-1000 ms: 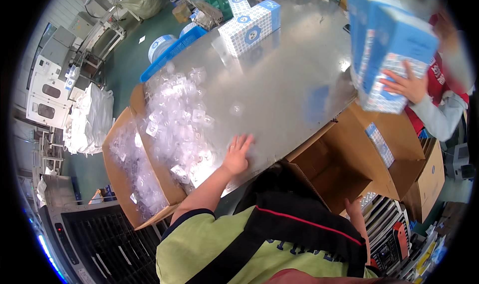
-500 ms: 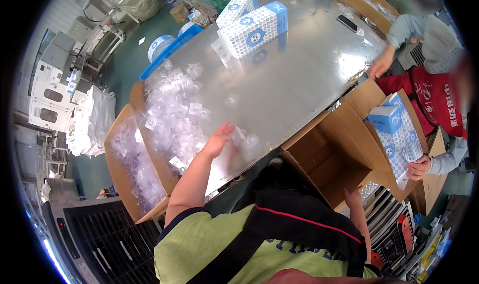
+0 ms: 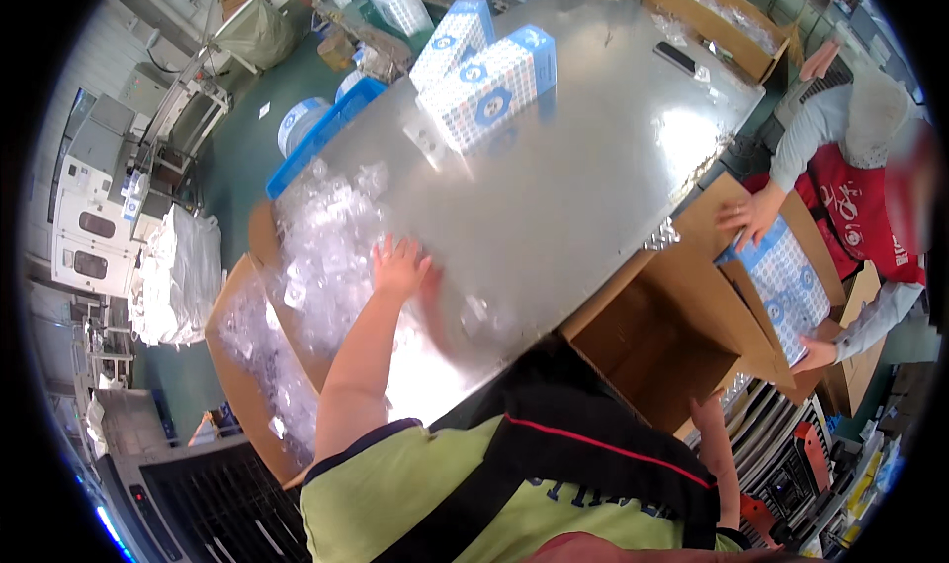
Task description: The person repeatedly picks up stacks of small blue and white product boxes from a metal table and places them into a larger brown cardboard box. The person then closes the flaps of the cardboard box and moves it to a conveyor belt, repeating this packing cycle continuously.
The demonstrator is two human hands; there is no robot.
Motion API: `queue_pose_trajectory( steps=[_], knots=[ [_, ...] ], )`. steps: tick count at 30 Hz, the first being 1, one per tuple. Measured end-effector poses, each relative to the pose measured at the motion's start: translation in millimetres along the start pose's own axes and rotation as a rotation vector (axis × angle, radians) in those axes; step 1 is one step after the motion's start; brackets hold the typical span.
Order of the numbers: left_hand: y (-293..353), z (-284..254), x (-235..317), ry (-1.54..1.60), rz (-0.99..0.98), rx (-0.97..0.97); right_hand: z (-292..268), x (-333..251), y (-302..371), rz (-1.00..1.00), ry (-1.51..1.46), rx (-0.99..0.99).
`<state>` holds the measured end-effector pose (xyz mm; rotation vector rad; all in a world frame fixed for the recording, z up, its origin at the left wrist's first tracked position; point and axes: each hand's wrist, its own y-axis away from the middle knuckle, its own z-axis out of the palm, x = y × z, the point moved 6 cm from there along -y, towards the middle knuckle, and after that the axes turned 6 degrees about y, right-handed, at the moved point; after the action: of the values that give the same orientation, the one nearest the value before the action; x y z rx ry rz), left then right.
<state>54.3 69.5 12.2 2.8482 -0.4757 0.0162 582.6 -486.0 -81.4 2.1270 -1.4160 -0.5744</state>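
My left hand (image 3: 398, 266) is open, fingers spread, at the right edge of a heap of small clear plastic pieces (image 3: 331, 237) on the metal table (image 3: 573, 197). A few more plastic pieces (image 3: 479, 314) lie to its right. Low on the right, my right hand (image 3: 707, 412) grips the near edge of an open cardboard box (image 3: 633, 375), whose visible inside holds nothing; part of its fingers is hidden. Left of the heap, a cardboard carton (image 3: 229, 365) with its side open to the table also holds clear plastic pieces.
Two patterned blue-and-white boxes (image 3: 494, 88) stand at the table's far side, near a blue tray (image 3: 326, 133). A dark phone (image 3: 676, 57) lies farther right. At right, a co-worker's hands (image 3: 756, 217) touch a blue-and-white box (image 3: 786, 281) inside another carton.
My left hand has moved left onto the heap's edge, its fingers spread. My right hand stays at the box. The co-worker's far hand has come onto the blue-and-white box.
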Motion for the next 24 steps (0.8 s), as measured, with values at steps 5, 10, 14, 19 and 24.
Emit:
queue_pose_trajectory(
  steps=[5,10,14,19,24],
  knots=[
    [-60,-92,-15,0.281,0.107,0.491,-12,-4,4,0.047,0.294,-0.214],
    [-221,-194,14,0.330,0.243,0.845,-141,-197,75,-0.206,0.417,0.006],
    [-331,-221,20,0.394,0.016,0.586,-168,-354,82,-0.462,0.196,0.073],
    [-347,-196,83,0.466,0.004,0.078,-147,-472,13,-0.614,0.053,0.022],
    [-363,-231,68,0.391,0.085,0.331,-133,-632,-1,-0.737,-0.356,0.006]
  ],
)
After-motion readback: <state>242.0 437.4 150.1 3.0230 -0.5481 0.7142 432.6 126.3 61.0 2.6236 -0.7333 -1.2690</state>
